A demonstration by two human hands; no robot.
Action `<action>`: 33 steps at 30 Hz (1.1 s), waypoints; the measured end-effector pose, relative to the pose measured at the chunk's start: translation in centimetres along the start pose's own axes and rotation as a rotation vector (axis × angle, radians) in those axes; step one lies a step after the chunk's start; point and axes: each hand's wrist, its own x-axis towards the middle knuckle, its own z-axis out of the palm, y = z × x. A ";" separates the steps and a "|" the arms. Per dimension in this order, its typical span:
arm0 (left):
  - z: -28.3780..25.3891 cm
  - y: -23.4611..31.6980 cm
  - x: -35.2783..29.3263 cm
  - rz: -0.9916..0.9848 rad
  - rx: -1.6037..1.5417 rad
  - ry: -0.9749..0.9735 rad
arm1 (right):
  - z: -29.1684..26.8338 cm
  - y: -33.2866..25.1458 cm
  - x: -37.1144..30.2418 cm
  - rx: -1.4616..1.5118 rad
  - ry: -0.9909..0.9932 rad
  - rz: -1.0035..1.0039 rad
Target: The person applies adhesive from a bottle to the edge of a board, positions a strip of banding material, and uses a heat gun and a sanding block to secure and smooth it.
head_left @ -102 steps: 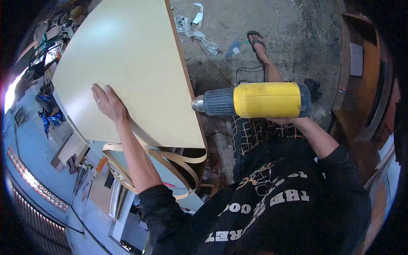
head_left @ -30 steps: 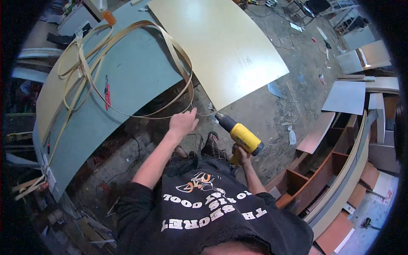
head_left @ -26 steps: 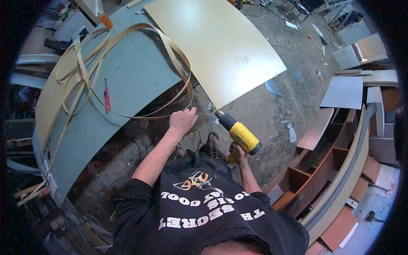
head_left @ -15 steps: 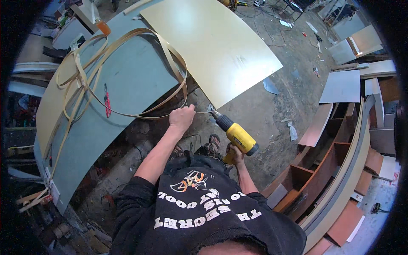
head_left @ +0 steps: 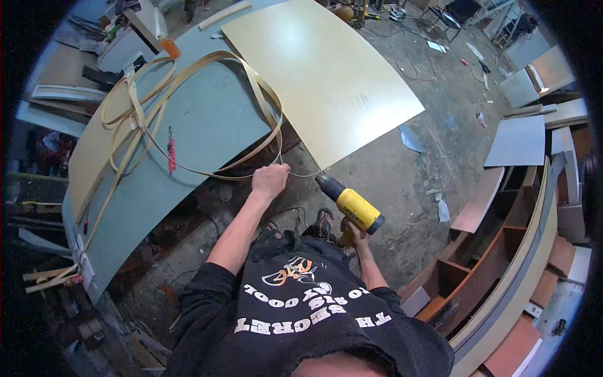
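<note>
My left hand is closed in a pinch on a thin cream edge-banding strip. Its loops lie over the grey-green tabletop, and a short length runs right from my fingers to the near corner of a pale cream board. My right hand is wrapped around the grip of a yellow and black heat gun. The gun's nozzle points up and left, just below that corner, close to the strip; whether they touch I cannot tell.
A red-handled tool lies on the grey-green tabletop, with an orange bottle at its far edge. To the right stands a brown wooden cabinet frame with boards around it. Cables and scraps litter the concrete floor.
The view has shifted slightly, so the scene sits further right and lower. The heat gun's nozzle has dropped a little relative to the board corner. Both hands keep their grips.
</note>
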 end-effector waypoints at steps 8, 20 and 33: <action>-3.8 2.0 -4.9 0.043 -0.568 0.118 | -4.3 -2.9 4.0 -0.582 -0.405 -0.131; 11.3 1.7 -26.0 -0.641 -1.104 0.266 | 15.0 -21.5 4.6 -0.471 -1.200 -0.313; 9.0 -7.3 -26.1 -0.526 -1.461 0.681 | 42.4 -16.1 -5.8 -0.118 -1.335 0.073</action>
